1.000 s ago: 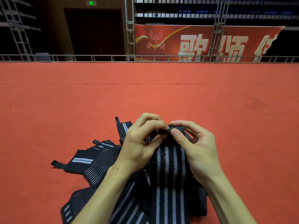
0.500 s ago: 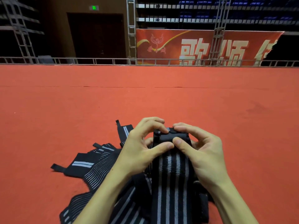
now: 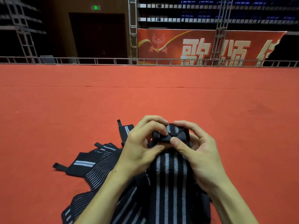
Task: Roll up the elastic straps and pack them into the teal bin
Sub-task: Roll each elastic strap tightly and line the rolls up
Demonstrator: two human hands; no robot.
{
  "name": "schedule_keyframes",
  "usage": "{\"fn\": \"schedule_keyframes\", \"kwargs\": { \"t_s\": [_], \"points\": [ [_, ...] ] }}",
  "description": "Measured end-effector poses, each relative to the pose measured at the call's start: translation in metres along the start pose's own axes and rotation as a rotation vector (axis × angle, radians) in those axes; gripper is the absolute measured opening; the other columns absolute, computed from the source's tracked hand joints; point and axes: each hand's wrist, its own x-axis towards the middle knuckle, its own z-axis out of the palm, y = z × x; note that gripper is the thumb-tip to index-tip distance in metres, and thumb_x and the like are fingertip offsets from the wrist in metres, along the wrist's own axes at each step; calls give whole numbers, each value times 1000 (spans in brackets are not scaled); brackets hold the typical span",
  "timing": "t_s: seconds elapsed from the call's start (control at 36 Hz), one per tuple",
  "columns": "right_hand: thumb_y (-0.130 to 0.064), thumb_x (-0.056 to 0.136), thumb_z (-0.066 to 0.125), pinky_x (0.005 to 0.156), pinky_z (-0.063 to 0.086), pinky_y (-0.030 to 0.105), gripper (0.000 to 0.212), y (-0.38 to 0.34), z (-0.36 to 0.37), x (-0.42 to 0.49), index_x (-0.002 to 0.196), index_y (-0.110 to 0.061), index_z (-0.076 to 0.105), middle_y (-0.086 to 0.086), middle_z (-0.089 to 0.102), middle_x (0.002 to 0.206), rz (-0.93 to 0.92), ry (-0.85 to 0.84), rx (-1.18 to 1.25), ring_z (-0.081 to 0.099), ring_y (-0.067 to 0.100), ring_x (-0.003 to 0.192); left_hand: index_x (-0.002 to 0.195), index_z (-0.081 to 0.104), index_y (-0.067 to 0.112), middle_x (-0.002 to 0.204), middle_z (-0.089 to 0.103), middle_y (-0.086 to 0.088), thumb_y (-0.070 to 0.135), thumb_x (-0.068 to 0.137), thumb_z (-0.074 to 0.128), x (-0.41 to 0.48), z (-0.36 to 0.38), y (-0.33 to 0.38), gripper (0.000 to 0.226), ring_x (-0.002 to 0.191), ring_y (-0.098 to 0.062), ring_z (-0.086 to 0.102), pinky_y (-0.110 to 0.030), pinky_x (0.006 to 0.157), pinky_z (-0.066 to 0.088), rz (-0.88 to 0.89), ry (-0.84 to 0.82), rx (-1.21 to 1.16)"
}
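Red carpet; left hand, right hand pinch strap roll.

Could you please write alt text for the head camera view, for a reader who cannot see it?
A person's left hand and right hand pinch the rolled end of a black, grey-striped elastic strap above a red carpet. More unrolled straps lie heaped on it to the left.

1. Looks like an indoor arena or event hall: red carpet all over the floor.
2. Tiers of blue seats up back.
3. Big red banner, metal truss, low railing, green exit sign over a door.
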Motion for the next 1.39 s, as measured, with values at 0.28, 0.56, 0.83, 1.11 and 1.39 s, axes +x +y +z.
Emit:
{"fn": "schedule_keyframes", "kwargs": {
  "t_s": [0.28,0.56,0.83,1.11,1.39],
  "points": [
    [-6,73,78,84,58,38,40,7,-5,2,104,-28,69,12,72,105,-55,15,3,71,27,95,85,52,26,104,60,-24,5,76,73,0,2,17,31,84,-40,64,-68,75,51,-410,-71,-252],
    [-6,76,79,84,58,39,53,7,-8,3,119,-32,63,16,72,107,26,-44,80,71,28,98,115,64,22,111,69,-4,4,81,78,3,-5,19,42,100,-20,69,-30,82,57,-435,-42,-214],
    [-19,77,68,75,60,40,47,2,-2,1,117,-42,56,14,72,97,147,-103,130,69,28,84,112,62,28,110,67,12,-2,79,78,4,-8,18,48,99,-11,67,-24,80,55,-267,21,-31],
    [-47,80,62,85,56,41,60,0,1,2,119,-2,57,26,68,111,276,-68,311,68,31,95,101,63,30,107,67,12,-9,75,67,4,-9,15,47,111,-23,63,-45,90,56,-90,-25,-35],
    [-48,63,87,81,45,46,53,6,3,3,102,-19,67,22,58,98,179,-66,280,53,32,91,91,64,18,102,67,8,-19,78,61,5,-10,12,39,105,-12,63,-23,87,50,-136,-87,-122]
  ]
}}
